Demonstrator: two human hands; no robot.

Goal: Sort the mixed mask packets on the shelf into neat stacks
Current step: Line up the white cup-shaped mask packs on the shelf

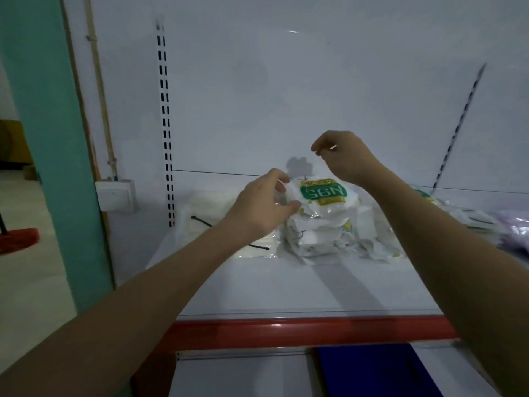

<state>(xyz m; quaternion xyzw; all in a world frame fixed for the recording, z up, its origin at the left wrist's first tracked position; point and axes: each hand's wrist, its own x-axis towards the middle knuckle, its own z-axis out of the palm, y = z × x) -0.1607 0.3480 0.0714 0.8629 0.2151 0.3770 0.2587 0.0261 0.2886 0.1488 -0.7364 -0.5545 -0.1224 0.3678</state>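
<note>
A stack of white mask packets (326, 227) stands in the middle of the white shelf (286, 285). Its top packet (325, 193) bears a green N95 label. My left hand (263, 204) is at the stack's left side, thumb and fingers curved around the clear edge of the top packet. My right hand (340, 156) hovers above and behind the stack, fingers curled; a small white sliver shows at its fingertips. Flat clear packets (211, 222) with black ear loops lie to the left of the stack. More packets (469, 219) lie at the right, partly hidden by my right forearm.
The shelf has a red front edge (300, 330) and a white back panel with slotted uprights (167, 124). A purple packet pile (518, 230) sits at the far right. A wall switch box (116, 194) is mounted left of the shelf. A blue item (372, 371) lies on the level below.
</note>
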